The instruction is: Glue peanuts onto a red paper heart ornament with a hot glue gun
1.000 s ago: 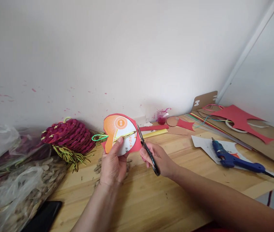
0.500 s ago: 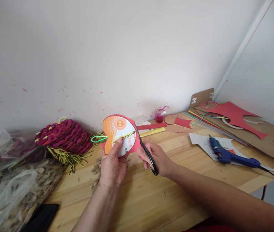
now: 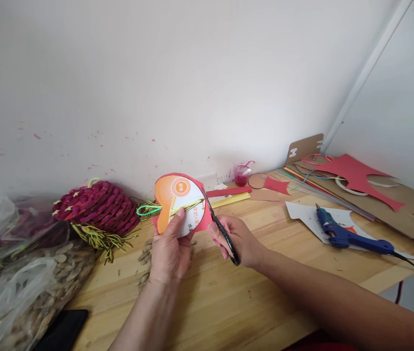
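Above the wooden table (image 3: 228, 302), the left hand (image 3: 170, 253) pinches a round orange and white card (image 3: 179, 204) with its thumb on the front. The right hand (image 3: 241, 241) grips black scissors (image 3: 221, 229), whose blades touch the card's right edge. A blue glue gun (image 3: 349, 234) lies well apart on the right.

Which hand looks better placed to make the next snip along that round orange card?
Probably the right hand: it holds the black scissors, whose blades sit at the red edge of the card. The left hand is busy pinching the card upright, thumb on its face.
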Available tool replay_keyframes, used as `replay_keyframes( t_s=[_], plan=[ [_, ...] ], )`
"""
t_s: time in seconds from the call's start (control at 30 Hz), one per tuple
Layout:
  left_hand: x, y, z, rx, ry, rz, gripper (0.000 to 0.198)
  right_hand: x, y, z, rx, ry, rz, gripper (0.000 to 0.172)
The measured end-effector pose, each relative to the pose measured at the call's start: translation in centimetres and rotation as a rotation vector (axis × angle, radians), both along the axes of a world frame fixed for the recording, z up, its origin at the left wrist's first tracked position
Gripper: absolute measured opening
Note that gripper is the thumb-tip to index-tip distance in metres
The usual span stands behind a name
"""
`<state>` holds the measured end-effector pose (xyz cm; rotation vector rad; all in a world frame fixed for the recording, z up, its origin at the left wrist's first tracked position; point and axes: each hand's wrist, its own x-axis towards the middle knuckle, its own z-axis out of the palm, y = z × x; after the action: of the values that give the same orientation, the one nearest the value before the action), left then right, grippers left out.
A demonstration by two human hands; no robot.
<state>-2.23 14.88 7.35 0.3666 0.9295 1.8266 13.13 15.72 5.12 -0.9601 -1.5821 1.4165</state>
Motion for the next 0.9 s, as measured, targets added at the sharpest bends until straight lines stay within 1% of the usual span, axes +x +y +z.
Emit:
replay_keyframes(
  t_s=[0.1,0.27,0.53,0.9],
  plan=[
    [0.05,0.06,0.06,0.002,-0.01,-0.005,0.04,-0.03,0.1,-0.13,0.024,0.0,-0.016,0.06],
    [0.1,0.04,0.19,0.009,-0.032,-0.005,0.036,-0.1,0.16,-0.25,0.014,-0.013,-0.044,0.059],
    [0.05,-0.06,0.17,0.031,-0.033,-0.005,0.04,-0.26,0.16,-0.39,0.017,-0.024,-0.089,0.059],
    [0.03,0.0,0.21,0.044,-0.028,-0.001,0.035,-0.14,-0.17,0.44,-0.01,-0.014,-0.092,0.06]
  ],
)
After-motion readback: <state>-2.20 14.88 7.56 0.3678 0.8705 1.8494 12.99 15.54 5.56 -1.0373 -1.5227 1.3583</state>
